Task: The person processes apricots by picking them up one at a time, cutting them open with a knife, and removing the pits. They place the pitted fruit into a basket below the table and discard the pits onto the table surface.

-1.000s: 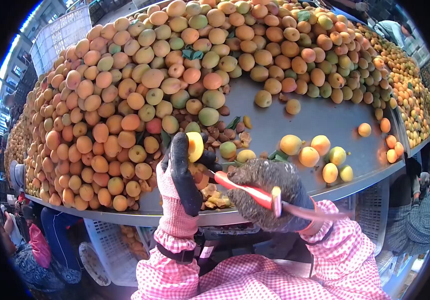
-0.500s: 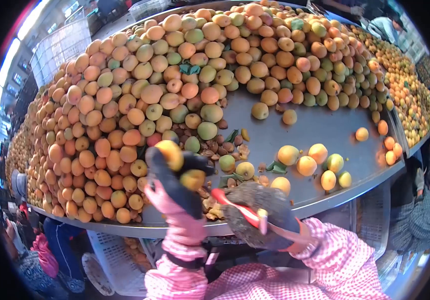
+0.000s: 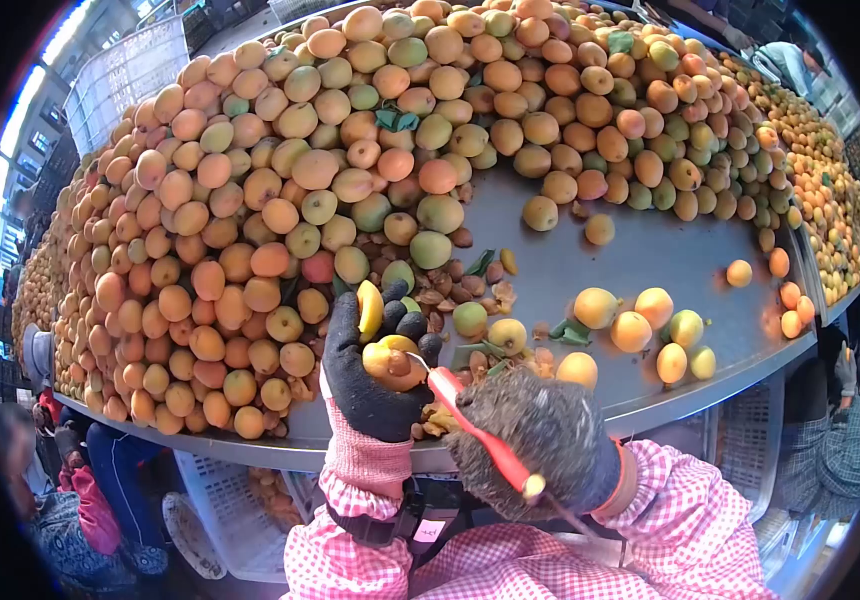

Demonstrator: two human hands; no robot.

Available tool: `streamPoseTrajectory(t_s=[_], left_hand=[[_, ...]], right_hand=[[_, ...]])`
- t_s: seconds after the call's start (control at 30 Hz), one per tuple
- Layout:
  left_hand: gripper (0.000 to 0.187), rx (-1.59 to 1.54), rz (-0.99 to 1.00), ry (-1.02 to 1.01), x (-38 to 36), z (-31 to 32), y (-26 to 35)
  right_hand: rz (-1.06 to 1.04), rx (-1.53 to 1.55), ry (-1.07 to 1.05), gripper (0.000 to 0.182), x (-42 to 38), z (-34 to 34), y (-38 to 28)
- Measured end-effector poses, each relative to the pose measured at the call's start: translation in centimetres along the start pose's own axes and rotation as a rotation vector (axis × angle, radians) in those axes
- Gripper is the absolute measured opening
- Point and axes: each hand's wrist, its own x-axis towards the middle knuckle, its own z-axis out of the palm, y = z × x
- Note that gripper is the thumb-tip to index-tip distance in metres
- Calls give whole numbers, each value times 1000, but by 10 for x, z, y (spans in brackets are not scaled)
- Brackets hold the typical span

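Observation:
My left hand (image 3: 365,395), in a black glove, is palm up with its fingers curled round a cut apricot (image 3: 390,368). The brown stone shows in the opened flesh. A yellow apricot piece (image 3: 370,312) sticks up between thumb and fingers. My right hand (image 3: 555,440), in a worn grey-black glove, grips a small red-handled knife (image 3: 480,430). Its thin metal end reaches the apricot beside the stone; the exact tip shape is hard to make out. Just beyond the hands lie loose apricot stones (image 3: 445,280) and scraps.
A large heap of apricots (image 3: 250,200) covers the left and back of the metal table (image 3: 650,250). Several loose apricots (image 3: 631,331) lie at the right. White crates (image 3: 240,510) stand below the table edge. Other people (image 3: 785,65) are at the far right and lower left.
My left hand has turned so its palm and the cut apricot face up, with the stone now showing. The knife end has come to the apricot. The view has shifted slightly.

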Motion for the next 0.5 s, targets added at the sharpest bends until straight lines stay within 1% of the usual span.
streamPoseTrajectory(t_s=[0.03,0.07,0.1,0.13,0.17,0.2,0.23,0.27,0.3,0.33,0.37,0.4,0.43,0.47,0.5], left_hand=[[38,52,25,69,-3,4,0],[38,117,50,7,-4,1,1],[38,118,57,8,-5,1,-1],[38,200,116,-23,-7,2,-5],[38,282,171,-53,-8,3,-8],[37,170,88,-37,-1,-3,-8],[37,169,87,-40,-1,-5,-8],[37,89,85,-69,0,-5,-7],[37,10,82,-97,1,-4,-7],[37,637,492,-266,4,-11,-16],[37,634,491,-268,7,-16,-16],[36,219,118,-248,12,-21,-11],[35,-195,-255,-214,14,-21,-7],[34,-293,-359,-268,12,-17,-4],[34,-292,-362,-267,6,-12,-4]], right_hand=[[-98,-157,-6,42,3,-1,-8],[-101,-154,-8,42,5,-1,-7],[-153,-164,-95,44,6,-2,-6],[-206,-175,-183,46,6,-4,-4],[-210,-174,-184,46,5,-7,2],[29,216,-181,48,3,-10,11],[271,604,-171,51,3,-13,17],[4,288,-73,48,7,-15,23],[3,285,-73,48,9,-22,23],[-54,36,-92,41,8,-30,22],[-113,-215,-111,35,10,-38,19],[193,44,-120,25,23,-46,-3],[194,43,-118,25,26,-49,-2],[321,348,-31,21,28,-51,0],[445,654,57,17,28,-51,1]])
